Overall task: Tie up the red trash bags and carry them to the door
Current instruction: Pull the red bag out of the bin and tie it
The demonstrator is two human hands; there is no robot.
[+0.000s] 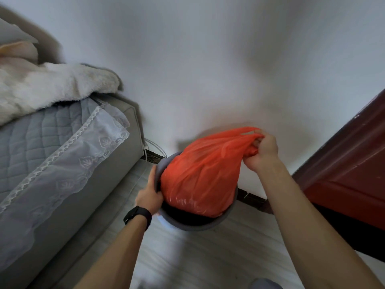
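Head view: right hand (263,152) grips crinkly red bag (200,174); left hand (150,197) clasps round bin (187,223).

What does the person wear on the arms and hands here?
No sleeves are in view on either arm. The left hand and the right hand wear no gloves. A black wristband, perhaps a watch or fitness tracker, sits on the left wrist. No rings can be seen.
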